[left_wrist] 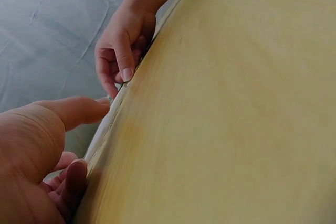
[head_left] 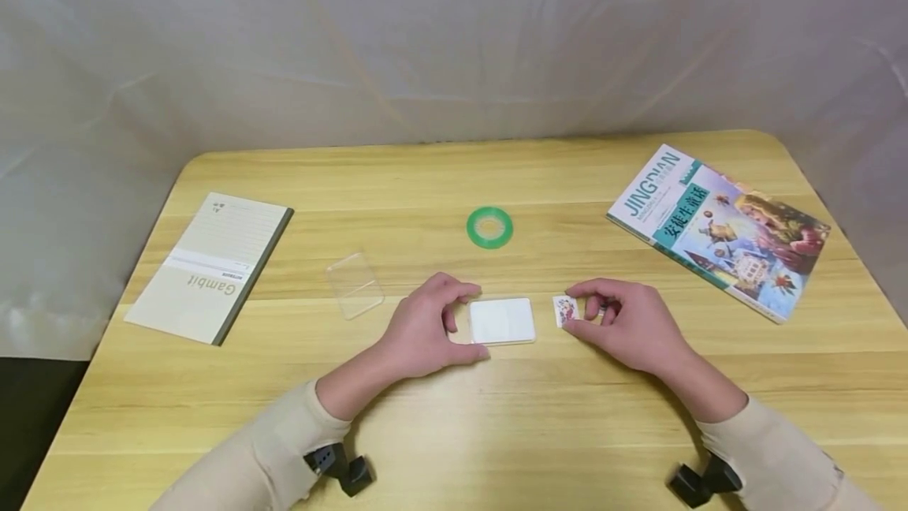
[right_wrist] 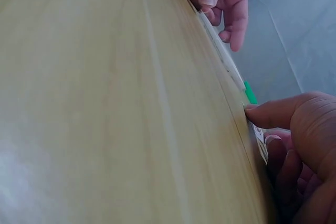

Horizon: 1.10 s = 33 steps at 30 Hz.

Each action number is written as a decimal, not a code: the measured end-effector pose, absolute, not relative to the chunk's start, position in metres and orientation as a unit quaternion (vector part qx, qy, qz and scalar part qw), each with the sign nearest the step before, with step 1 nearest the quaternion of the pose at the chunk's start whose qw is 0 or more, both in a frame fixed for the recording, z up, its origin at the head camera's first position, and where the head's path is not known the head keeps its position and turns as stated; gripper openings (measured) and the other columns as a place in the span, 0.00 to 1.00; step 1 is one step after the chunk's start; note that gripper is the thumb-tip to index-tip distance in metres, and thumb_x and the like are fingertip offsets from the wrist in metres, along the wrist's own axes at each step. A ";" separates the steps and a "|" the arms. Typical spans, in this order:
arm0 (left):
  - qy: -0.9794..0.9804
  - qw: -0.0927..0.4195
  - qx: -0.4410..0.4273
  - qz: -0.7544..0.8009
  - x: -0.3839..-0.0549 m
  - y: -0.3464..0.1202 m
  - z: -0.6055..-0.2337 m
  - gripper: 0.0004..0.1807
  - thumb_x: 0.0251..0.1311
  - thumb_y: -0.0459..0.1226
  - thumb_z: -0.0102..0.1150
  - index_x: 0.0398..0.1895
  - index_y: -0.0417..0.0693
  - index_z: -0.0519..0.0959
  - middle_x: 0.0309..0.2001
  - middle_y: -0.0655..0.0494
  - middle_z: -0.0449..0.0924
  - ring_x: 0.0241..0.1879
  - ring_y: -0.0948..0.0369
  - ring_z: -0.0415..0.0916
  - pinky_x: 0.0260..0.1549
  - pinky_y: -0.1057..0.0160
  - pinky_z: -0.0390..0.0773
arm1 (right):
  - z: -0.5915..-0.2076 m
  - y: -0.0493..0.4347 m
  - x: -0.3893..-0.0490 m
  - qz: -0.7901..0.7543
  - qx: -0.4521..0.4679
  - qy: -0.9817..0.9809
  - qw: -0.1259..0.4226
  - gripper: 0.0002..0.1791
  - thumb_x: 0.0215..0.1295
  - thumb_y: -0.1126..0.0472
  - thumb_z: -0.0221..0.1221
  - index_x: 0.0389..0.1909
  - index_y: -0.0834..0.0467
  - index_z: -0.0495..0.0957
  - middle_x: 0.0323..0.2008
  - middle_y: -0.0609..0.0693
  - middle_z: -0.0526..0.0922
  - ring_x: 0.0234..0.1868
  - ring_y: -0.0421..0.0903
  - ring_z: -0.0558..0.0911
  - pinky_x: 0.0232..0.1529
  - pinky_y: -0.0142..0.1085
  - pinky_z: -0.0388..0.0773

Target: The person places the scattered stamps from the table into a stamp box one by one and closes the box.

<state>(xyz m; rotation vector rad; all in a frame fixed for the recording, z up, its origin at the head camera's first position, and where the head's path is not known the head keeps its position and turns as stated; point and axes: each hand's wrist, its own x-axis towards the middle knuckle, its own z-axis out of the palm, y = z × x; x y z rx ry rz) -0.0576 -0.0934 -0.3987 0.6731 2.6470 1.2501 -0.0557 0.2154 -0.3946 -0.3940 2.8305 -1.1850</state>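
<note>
In the head view a flat clear plastic case [head_left: 502, 321] with a white face lies at the table's middle. My left hand [head_left: 435, 327] holds its left end, thumb along the near edge and index finger at the far corner. To the right of the case, my right hand [head_left: 631, 323] pinches a small white card [head_left: 565, 311] with a colourful printed picture between thumb and forefinger. Its right part is hidden under the fingers. Both the left hand [left_wrist: 47, 145] and the right hand [right_wrist: 294, 140] appear low at the table surface in their wrist views.
A transparent plastic cover [head_left: 355, 285] lies left of the left hand. Beyond the case is a roll of green tape [head_left: 489, 227]. A notebook [head_left: 206, 270] rests at the left, and an illustrated book [head_left: 723, 231] lies at the right on the wooden table [head_left: 454, 432].
</note>
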 end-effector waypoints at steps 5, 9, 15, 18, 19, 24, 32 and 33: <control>0.891 0.056 0.233 0.384 -0.057 -0.091 -0.399 0.39 0.38 0.47 0.84 0.58 0.45 0.80 0.46 0.61 0.72 0.25 0.70 0.68 0.27 0.64 0.71 | -0.395 0.215 -0.054 -0.372 -0.130 0.919 0.007 0.17 0.50 0.59 0.77 0.42 0.53 0.85 0.29 0.45 0.77 0.20 0.41 0.73 0.23 0.33 0.71; 0.894 0.047 0.237 0.378 -0.057 -0.091 -0.399 0.38 0.39 0.47 0.83 0.57 0.44 0.81 0.46 0.60 0.73 0.24 0.70 0.68 0.27 0.64 0.71 | -0.395 0.215 -0.053 -0.360 -0.139 0.922 -0.014 0.19 0.49 0.58 0.78 0.43 0.52 0.86 0.32 0.45 0.77 0.20 0.39 0.74 0.24 0.33 0.71; 0.895 0.045 0.234 0.377 -0.060 -0.091 -0.400 0.37 0.40 0.47 0.82 0.56 0.43 0.81 0.46 0.59 0.73 0.23 0.71 0.68 0.28 0.64 0.72 | -0.395 0.214 -0.051 -0.368 -0.143 0.918 -0.021 0.19 0.49 0.61 0.78 0.43 0.52 0.85 0.29 0.44 0.77 0.19 0.39 0.74 0.23 0.33 0.71; 0.894 0.045 0.232 0.380 -0.061 -0.091 -0.400 0.36 0.40 0.46 0.82 0.56 0.43 0.82 0.46 0.58 0.73 0.23 0.71 0.69 0.28 0.64 0.73 | -0.395 0.214 -0.050 -0.378 -0.140 0.915 -0.017 0.19 0.50 0.62 0.77 0.43 0.52 0.85 0.28 0.44 0.79 0.20 0.40 0.74 0.23 0.32 0.72; 0.894 0.046 0.231 0.381 -0.062 -0.091 -0.400 0.36 0.40 0.46 0.82 0.55 0.43 0.82 0.46 0.58 0.73 0.22 0.71 0.69 0.28 0.64 0.73 | -0.395 0.214 -0.050 -0.381 -0.139 0.914 -0.017 0.19 0.50 0.63 0.77 0.43 0.52 0.85 0.28 0.44 0.79 0.20 0.40 0.74 0.23 0.32 0.72; 0.895 0.046 0.228 0.381 -0.063 -0.090 -0.401 0.35 0.40 0.46 0.82 0.54 0.44 0.82 0.45 0.58 0.74 0.22 0.71 0.69 0.26 0.65 0.73 | -0.396 0.215 -0.049 -0.395 -0.131 0.909 -0.018 0.18 0.50 0.63 0.77 0.42 0.51 0.85 0.31 0.44 0.82 0.21 0.41 0.75 0.23 0.30 0.72; 0.895 0.036 0.226 0.382 -0.064 -0.090 -0.402 0.34 0.39 0.47 0.83 0.52 0.45 0.82 0.44 0.60 0.74 0.21 0.72 0.69 0.27 0.65 0.73 | -0.396 0.216 -0.048 -0.413 -0.127 0.901 -0.018 0.16 0.50 0.65 0.76 0.40 0.52 0.85 0.30 0.43 0.82 0.22 0.41 0.76 0.24 0.29 0.72; 0.896 0.034 0.224 0.382 -0.063 -0.090 -0.403 0.34 0.39 0.47 0.83 0.52 0.45 0.82 0.44 0.60 0.74 0.21 0.72 0.69 0.27 0.65 0.73 | -0.396 0.216 -0.048 -0.416 -0.127 0.900 -0.017 0.16 0.51 0.65 0.76 0.40 0.52 0.85 0.30 0.43 0.82 0.22 0.41 0.76 0.24 0.29 0.72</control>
